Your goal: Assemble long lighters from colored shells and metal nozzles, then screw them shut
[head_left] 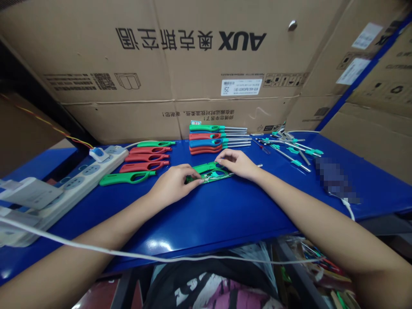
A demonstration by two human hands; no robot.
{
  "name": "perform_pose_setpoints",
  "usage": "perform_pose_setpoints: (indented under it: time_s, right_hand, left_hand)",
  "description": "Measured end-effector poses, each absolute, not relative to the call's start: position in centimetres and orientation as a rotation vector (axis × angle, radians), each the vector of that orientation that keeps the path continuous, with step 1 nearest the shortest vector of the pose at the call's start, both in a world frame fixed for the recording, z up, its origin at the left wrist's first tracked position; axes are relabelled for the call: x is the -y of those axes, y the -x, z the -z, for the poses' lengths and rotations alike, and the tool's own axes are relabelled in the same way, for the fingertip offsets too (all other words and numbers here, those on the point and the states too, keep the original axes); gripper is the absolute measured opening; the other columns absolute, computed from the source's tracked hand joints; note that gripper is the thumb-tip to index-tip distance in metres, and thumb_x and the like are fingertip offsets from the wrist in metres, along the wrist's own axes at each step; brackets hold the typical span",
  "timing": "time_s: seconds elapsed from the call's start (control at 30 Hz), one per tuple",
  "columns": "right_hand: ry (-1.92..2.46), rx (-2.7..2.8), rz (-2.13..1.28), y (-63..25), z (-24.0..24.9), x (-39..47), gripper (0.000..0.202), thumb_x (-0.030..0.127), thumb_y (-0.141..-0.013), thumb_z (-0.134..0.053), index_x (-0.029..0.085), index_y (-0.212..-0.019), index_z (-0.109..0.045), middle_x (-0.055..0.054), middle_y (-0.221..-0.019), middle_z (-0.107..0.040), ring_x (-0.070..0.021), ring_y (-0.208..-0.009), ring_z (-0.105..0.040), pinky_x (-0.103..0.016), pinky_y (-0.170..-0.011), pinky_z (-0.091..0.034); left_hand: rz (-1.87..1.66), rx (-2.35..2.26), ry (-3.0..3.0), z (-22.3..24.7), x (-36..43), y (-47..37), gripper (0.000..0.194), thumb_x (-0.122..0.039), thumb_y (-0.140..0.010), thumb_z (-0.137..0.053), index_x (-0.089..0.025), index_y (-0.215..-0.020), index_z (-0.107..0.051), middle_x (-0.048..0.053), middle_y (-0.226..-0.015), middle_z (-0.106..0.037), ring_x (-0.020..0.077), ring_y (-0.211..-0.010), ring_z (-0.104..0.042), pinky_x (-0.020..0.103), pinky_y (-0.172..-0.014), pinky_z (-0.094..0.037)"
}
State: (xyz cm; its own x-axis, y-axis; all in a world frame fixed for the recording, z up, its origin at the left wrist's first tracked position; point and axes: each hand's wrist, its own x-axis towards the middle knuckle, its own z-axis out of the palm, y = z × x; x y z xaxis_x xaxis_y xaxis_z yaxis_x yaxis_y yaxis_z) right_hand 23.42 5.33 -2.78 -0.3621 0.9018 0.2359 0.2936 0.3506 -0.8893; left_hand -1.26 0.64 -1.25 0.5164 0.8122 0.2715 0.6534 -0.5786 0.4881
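Note:
In front of me on the blue table lies a green long-reach lighter (214,173), its casing open so that small inner parts and thin wires show. My left hand (175,182) is closed with thumb and fingers on the lighter's left end. My right hand (240,164) pinches near its other end, where a metal tube (259,165) runs out to the right under the hand. What exactly the right fingertips hold is too small to tell. Just behind the hands is a stack of lighters (206,142) in green, red and blue, metal tubes pointing right.
Several red and green lighter casings (148,157) lie on the left beside a white power strip (80,180). Loose metal tubes with teal parts (298,150) are heaped at right, near a blurred dark object (334,178). Cardboard (193,77) walls the back; a white cable (161,259) crosses in front.

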Motion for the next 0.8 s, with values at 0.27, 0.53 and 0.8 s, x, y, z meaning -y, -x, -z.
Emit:
perform_pose_setpoints:
  time_s: [0.27,0.53,0.8]
  right_hand:
    - [0.908,2.215,-0.492,-22.56,3.89,-4.43,0.031,0.036,-0.082,-0.074,0.017,-0.105,-0.069,-0.007,-0.103,-0.062,-0.0191,-0.092,-0.058,-0.036,-0.085,-0.049]
    - [1.007,2.240,-0.412,-22.35,3.71,-4.32,0.035,0.039,-0.079,-0.077,0.021,-0.107,-0.068,-0.007,-0.107,-0.063,-0.0242,-0.104,-0.059,-0.042,-0.095,-0.047]
    - [1.018,2.271,-0.439,-22.44,3.52,-4.34,0.034,0.037,-0.081,-0.075,0.022,-0.110,-0.067,-0.007,-0.111,-0.062,-0.0248,-0.108,-0.059,-0.044,-0.098,-0.046]
  left_hand:
    - [-0.664,-1.296,-2.431,1.35,-0.37,0.88,0.014,-0.029,-0.088,-0.070,-0.020,-0.090,-0.080,0.004,-0.088,-0.072,0.0156,-0.071,-0.063,0.025,-0.065,-0.045]
    - [-0.593,-1.323,-2.526,1.00,0.06,0.82,0.015,-0.026,-0.090,-0.067,-0.022,-0.093,-0.082,0.005,-0.090,-0.072,0.0166,-0.074,-0.065,0.026,-0.066,-0.046]
    - [-0.592,-1.289,-2.517,0.83,-0.10,0.91,0.014,-0.024,-0.091,-0.068,-0.020,-0.090,-0.081,0.004,-0.089,-0.072,0.0157,-0.073,-0.065,0.025,-0.065,-0.046]
